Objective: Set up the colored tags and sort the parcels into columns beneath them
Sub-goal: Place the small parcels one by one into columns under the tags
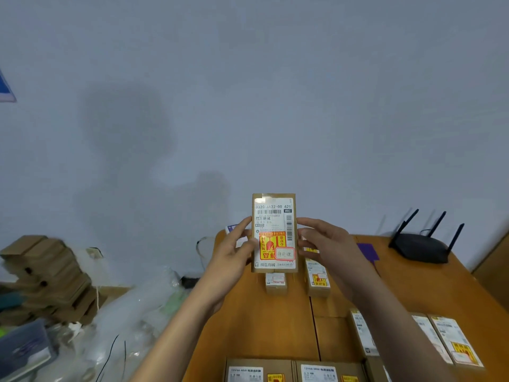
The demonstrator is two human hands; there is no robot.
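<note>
A brown cardboard parcel point(274, 232) with a white shipping label and a red-and-yellow sticker is held upright in the air above the wooden table point(261, 321). My left hand point(237, 250) grips its left edge and my right hand point(327, 246) grips its right edge. Below it on the table lie two small parcels: one point(276, 283) in the middle and one point(317, 279) to its right. A purple tag point(367, 250) lies on the table at the right. Part of another tag point(231, 228) shows behind my left hand.
More labelled parcels lie at the table's near right point(446, 340) and front edge point(259, 372). A black router point(421, 245) with antennas stands at the far right. Stacked cardboard boxes point(44, 274) and clear plastic wrap point(132, 315) fill the floor on the left.
</note>
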